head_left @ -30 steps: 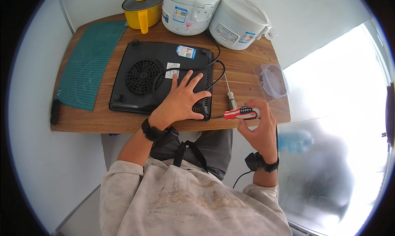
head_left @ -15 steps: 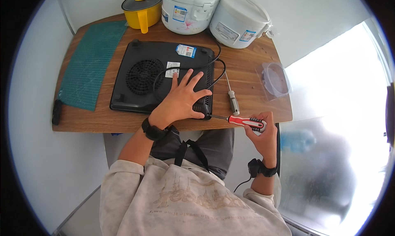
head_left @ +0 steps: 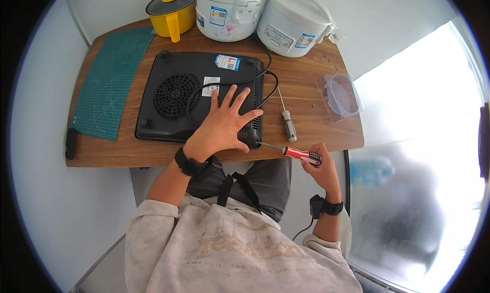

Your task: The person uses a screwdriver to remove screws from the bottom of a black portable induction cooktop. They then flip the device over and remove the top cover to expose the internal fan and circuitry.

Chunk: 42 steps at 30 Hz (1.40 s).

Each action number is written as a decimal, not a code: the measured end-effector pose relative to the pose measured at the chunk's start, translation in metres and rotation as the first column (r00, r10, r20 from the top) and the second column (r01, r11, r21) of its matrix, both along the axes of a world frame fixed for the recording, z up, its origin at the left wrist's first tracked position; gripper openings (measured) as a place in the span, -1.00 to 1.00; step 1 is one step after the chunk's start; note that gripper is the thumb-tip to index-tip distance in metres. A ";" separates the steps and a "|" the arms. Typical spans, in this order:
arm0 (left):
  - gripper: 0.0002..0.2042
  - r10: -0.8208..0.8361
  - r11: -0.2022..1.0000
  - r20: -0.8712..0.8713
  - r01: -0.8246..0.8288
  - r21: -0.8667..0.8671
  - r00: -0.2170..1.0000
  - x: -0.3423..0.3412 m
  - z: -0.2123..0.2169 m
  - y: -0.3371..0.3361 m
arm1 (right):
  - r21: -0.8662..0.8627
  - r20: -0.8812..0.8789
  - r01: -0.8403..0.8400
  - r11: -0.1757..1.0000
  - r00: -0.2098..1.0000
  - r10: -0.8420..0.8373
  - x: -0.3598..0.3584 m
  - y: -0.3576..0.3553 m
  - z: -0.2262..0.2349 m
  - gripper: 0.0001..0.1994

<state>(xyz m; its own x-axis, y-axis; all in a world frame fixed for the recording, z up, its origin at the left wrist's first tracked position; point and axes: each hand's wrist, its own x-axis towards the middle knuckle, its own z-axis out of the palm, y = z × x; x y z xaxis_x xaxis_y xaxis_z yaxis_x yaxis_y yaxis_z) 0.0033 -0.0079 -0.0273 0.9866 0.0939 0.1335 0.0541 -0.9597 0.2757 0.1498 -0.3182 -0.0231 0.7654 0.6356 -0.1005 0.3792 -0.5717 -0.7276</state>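
A black induction cooker (head_left: 201,106) lies underside up on the wooden table, its round fan grille (head_left: 176,96) to the left and its power cord (head_left: 240,83) looped across it. My left hand (head_left: 224,120) rests with spread fingers over its near right part. In my right hand (head_left: 322,169), just past the table's front edge, is the handle of a red and white screwdriver (head_left: 301,154). Its shaft points left, and the tip meets the cooker's near right corner. To the right of the cooker lies a second screwdriver with a grey handle (head_left: 289,126).
A yellow pot (head_left: 178,25) and two white rice cookers (head_left: 232,19) (head_left: 291,25) line the back. On the left is a green cutting mat (head_left: 104,88), with a black-handled object (head_left: 70,143) by its near corner. A clear plastic box (head_left: 342,98) sits at the right.
My right hand has dropped slightly and its grip on the red screwdriver's handle has shifted. The left hand stays spread on the cooker. The whole view has shifted a little.
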 end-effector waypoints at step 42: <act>-0.13 -0.016 1.000 0.069 0.014 0.019 0.998 0.000 -0.011 0.002 | 0.059 0.303 -0.117 0.991 0.948 0.094 -0.043 0.014 0.056 -0.69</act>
